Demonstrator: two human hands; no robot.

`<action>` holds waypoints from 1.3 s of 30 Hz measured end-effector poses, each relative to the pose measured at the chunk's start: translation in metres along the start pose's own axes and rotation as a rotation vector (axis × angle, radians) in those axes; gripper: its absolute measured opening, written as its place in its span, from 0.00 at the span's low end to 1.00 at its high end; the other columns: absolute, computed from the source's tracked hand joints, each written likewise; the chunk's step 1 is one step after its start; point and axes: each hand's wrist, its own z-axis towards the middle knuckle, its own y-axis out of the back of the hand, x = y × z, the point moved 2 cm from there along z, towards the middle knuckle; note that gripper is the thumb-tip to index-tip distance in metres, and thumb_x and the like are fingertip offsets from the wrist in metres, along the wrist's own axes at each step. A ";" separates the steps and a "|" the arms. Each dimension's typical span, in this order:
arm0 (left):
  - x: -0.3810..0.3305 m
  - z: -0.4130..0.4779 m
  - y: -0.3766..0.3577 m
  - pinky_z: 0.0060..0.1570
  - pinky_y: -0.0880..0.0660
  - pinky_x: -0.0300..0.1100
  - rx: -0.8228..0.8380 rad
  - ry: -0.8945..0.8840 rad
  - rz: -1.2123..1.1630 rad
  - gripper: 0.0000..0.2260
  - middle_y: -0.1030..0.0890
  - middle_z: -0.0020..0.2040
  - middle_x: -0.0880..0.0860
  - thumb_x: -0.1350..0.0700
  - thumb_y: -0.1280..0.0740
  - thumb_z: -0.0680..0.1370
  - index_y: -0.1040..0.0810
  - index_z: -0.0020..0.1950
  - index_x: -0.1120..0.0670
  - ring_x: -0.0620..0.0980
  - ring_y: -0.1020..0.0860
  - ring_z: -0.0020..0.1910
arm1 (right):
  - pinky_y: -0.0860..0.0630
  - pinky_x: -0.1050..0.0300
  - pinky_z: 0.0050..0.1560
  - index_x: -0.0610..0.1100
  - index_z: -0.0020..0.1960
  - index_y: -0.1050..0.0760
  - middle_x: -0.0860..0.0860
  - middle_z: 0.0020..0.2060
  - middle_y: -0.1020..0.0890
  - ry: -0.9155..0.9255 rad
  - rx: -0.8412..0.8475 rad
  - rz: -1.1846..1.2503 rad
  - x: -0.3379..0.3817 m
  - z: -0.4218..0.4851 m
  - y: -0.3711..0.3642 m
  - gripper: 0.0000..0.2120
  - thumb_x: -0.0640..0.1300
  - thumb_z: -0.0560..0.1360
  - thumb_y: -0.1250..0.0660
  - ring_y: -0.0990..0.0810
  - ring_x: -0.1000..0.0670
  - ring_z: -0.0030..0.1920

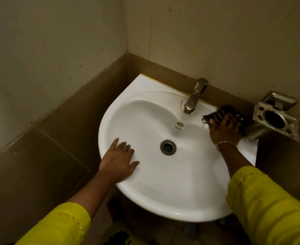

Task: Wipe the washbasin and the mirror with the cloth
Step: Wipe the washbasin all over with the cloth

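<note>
- White rounded ceramic washbasin (163, 183), seen from the head camera, is sitting in a wall corner, its back edge running along brown tiles.
- Dark striped frayed cloth (216, 112) is lying on the basin's back ledge, to the right of the tarnished metal tap (195, 97) and just beside the wall.
- Right hand (223, 129) is pressing down on the cloth with fingers spread and fairly straight, not curling round it; a thin bracelet (224, 143) is circling the wrist.
- Left hand (118, 162) is resting flat on the basin's left rim, fingers straight and holding nothing.
- Round metal drain (168, 147) is showing in the bowl between the two hands.
- Steel wall-mounted holder (276, 117) with a round opening is hanging just right of the cloth.
- Yellow sleeves (272, 206) are covering both forearms.
</note>
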 end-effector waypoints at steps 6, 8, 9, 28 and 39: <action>-0.001 0.002 0.004 0.72 0.62 0.48 0.013 0.003 0.046 0.43 0.33 0.71 0.52 0.38 0.70 0.64 0.34 0.69 0.53 0.50 0.43 0.73 | 0.57 0.33 0.69 0.39 0.74 0.44 0.33 0.73 0.46 0.152 -0.025 -0.043 0.017 0.003 -0.007 0.41 0.64 0.71 0.62 0.50 0.34 0.73; -0.001 0.001 0.003 0.72 0.62 0.48 0.000 0.002 0.045 0.43 0.33 0.71 0.52 0.38 0.70 0.65 0.34 0.69 0.53 0.50 0.42 0.73 | 0.57 0.35 0.70 0.40 0.74 0.44 0.36 0.73 0.46 0.269 0.013 -0.076 0.031 0.003 -0.010 0.39 0.63 0.71 0.62 0.51 0.36 0.74; -0.001 0.001 0.002 0.72 0.61 0.48 -0.015 0.005 0.031 0.42 0.32 0.70 0.53 0.38 0.69 0.65 0.33 0.68 0.54 0.50 0.41 0.73 | 0.57 0.36 0.71 0.41 0.74 0.44 0.37 0.74 0.45 0.314 0.030 -0.079 0.038 0.002 -0.010 0.39 0.63 0.71 0.62 0.50 0.36 0.74; 0.002 -0.002 0.001 0.62 0.42 0.51 -0.204 0.082 -0.119 0.23 0.17 0.49 0.55 0.44 0.45 0.71 0.19 0.50 0.58 0.55 0.20 0.55 | 0.35 0.31 0.60 0.38 0.67 0.32 0.35 0.63 0.27 0.629 -0.040 -0.227 0.092 -0.046 -0.040 0.30 0.42 0.66 0.30 0.28 0.33 0.63; 0.003 -0.005 0.002 0.66 0.45 0.51 -0.303 0.125 -0.217 0.26 0.23 0.62 0.59 0.47 0.45 0.74 0.28 0.64 0.61 0.58 0.29 0.66 | 0.58 0.44 0.73 0.42 0.75 0.59 0.41 0.75 0.57 0.492 0.210 -0.190 0.167 0.005 -0.030 0.32 0.54 0.80 0.49 0.58 0.40 0.75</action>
